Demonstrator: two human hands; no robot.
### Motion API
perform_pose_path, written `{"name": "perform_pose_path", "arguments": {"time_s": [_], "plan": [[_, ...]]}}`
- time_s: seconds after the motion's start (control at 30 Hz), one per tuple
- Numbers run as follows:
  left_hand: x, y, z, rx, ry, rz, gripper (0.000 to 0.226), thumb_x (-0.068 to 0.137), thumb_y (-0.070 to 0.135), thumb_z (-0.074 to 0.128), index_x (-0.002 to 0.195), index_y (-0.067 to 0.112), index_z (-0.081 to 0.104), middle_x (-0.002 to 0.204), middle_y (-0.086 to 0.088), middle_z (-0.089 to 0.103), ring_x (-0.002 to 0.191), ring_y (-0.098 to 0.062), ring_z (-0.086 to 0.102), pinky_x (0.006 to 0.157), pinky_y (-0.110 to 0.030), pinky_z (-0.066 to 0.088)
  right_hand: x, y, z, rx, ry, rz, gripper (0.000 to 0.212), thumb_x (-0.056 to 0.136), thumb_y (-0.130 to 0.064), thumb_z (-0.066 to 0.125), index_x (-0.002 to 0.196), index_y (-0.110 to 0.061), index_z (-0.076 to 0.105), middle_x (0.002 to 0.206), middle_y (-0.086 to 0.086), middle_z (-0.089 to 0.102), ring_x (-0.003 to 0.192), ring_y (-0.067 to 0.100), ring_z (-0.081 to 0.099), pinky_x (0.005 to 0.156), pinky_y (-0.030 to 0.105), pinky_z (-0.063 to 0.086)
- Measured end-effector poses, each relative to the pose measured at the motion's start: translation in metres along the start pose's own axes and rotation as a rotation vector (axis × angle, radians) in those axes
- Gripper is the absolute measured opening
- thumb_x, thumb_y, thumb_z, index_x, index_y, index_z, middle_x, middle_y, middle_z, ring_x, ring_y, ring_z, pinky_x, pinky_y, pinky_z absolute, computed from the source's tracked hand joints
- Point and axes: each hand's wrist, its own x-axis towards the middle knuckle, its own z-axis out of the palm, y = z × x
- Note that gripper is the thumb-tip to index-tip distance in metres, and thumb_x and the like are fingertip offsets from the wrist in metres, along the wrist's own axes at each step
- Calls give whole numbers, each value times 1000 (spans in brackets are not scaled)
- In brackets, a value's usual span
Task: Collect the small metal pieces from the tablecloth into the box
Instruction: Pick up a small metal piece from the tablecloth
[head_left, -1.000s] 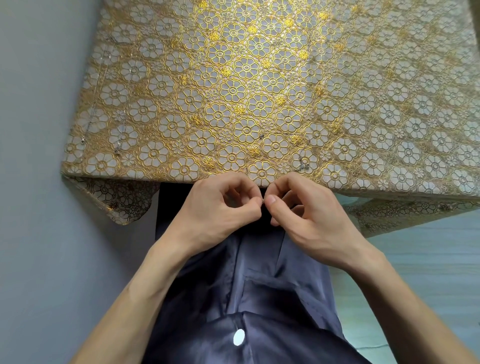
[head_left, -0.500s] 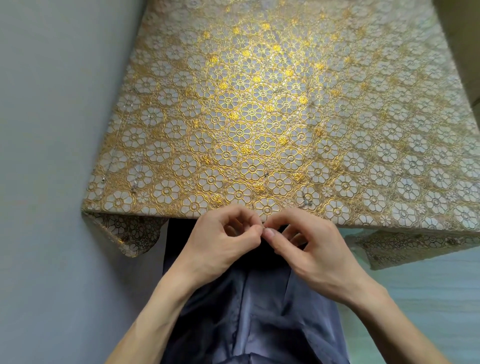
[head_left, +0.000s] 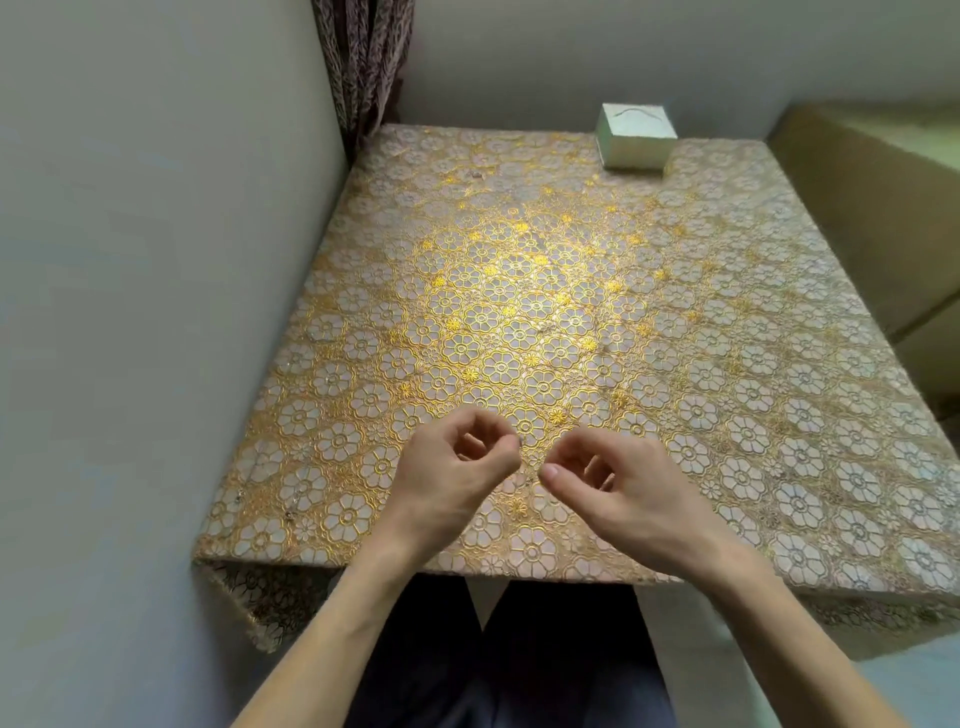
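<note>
A gold floral tablecloth (head_left: 727, 322) covers the table. A small pale box (head_left: 636, 140) stands at the far edge, right of centre. Tiny metal pieces (head_left: 289, 515) are faint specks near the left front edge; others are too small to pick out. My left hand (head_left: 452, 478) hovers over the near middle of the cloth, its fingers curled and thumb meeting the index tip, with a dark speck just beside that tip. Close to its right, my right hand (head_left: 618, 483) has curled fingers and its thumb pointing left. Neither hand plainly holds anything.
A grey wall (head_left: 156, 260) runs along the table's left side and a dark curtain (head_left: 366, 62) hangs at the far left corner. A tan cardboard box (head_left: 883, 218) stands beyond the right edge. My legs in dark trousers (head_left: 498, 670) are under the front edge.
My view has tilted up, so the whole table and the box now show. Both hands rose from the front edge to over the cloth and parted; their fingertips no longer touch.
</note>
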Motion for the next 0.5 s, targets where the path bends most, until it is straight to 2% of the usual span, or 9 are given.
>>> {"name": "perform_pose_path", "arguments": {"time_s": [0.2, 0.37, 0.5], "plan": [[27, 17, -13, -79, 19, 15, 7, 91, 15, 68, 87, 10, 67, 77, 1, 65, 65, -4, 62, 61, -15, 50, 31, 5, -26, -78, -122, 64, 10, 96, -38, 64, 89, -30, 65, 82, -10, 66, 71, -2, 62, 64, 15, 50], [38, 24, -13, -140, 61, 3, 8, 91, 15, 68, 91, 7, 68, 78, -2, 64, 63, -3, 60, 60, -16, 49, 43, 10, -40, -28, 37, 56, 11, 96, -37, 62, 88, -30, 63, 84, -9, 67, 72, 4, 66, 67, 23, 57], [43, 26, -6, -110, 57, 22, 6, 91, 14, 68, 89, 8, 66, 78, -2, 63, 63, -2, 60, 62, -17, 51, 40, 17, -45, -65, 204, 11, 12, 95, -39, 60, 89, -29, 64, 84, -11, 66, 75, 1, 65, 67, 20, 56]]}}
